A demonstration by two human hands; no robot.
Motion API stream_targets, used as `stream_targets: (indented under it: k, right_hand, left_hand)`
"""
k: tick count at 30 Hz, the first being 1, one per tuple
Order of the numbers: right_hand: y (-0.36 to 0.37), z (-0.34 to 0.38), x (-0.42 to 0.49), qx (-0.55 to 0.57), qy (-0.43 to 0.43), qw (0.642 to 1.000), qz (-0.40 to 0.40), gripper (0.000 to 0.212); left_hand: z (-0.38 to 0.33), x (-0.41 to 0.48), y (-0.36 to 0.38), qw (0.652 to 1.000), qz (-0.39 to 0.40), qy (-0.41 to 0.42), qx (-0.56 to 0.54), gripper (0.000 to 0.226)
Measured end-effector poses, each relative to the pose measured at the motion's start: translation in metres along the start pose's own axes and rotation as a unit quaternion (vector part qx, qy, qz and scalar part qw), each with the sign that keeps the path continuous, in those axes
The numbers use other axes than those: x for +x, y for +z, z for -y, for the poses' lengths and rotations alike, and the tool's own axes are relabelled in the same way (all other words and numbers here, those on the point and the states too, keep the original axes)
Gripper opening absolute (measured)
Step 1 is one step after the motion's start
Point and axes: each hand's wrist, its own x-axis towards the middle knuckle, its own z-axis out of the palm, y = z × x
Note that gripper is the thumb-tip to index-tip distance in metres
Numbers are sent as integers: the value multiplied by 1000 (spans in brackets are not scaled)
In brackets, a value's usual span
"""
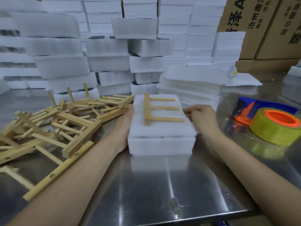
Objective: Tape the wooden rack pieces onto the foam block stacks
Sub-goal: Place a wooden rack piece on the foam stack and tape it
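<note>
Steadying foam stack (161,144), rack piece (147,110) atop — left hand (126,123) flat-fingered, right hand (203,118) fingers curled, grip unclear; next: grab tape dispenser (273,128).

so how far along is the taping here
Done: one wooden rack piece lies on the foam block stack. In hand: the left hand and right hand flank the stack. Remaining: no tape visible on it, tape dispenser sits untouched at right, and the pile of rack pieces waits.
</note>
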Motion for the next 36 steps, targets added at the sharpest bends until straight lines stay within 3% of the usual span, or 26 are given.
stream_targets:
  k: [2, 5, 7, 12, 18, 21, 25, 28, 31, 33, 36]
  right_hand:
    - [12, 7, -2, 182, 99, 978, 32, 27]
    - [23, 10, -10, 378, 193, 897, 125, 33]
    - [21, 4, -10, 374, 185, 891, 176, 38]
    - [21, -7, -3, 357, 152, 903, 186, 31]
    - [21, -11, -1, 355, 142, 906, 181, 25]
    - [21, -13, 1, 342, 138, 911, 183, 24]
    - [21, -16, 3, 339, 140, 909, 199, 25]
    - [19, -17, 3, 345, 137, 907, 201, 25]
    - [22, -12, 8, 325, 128, 920, 176, 28]
    - [22, -6, 10, 320, 106, 929, 155, 34]
    - [24, -8, 8, 371, 124, 907, 153, 33]
  left_hand:
    - [-3, -1, -2, 1000, 11, 18, 8, 36]
    - [-6, -1, -4, 998, 12, 49, 44, 33]
    - [-5, 3, -8, 994, -36, 50, 95, 28]
    - [-2, 10, -13, 965, -126, 61, 222, 38]
    - [-3, 13, -18, 982, -66, 34, 173, 36]
    - [-3, 14, -20, 980, -97, 27, 173, 43]
    - [-2, 18, -18, 979, -125, 15, 161, 34]
    - [-3, 20, -16, 962, -114, 41, 243, 37]
    - [-5, 23, -17, 943, -84, 63, 316, 25]
    - [-4, 26, -19, 937, -58, 52, 340, 44]
    - [-2, 28, -24, 914, -39, 71, 398, 44]
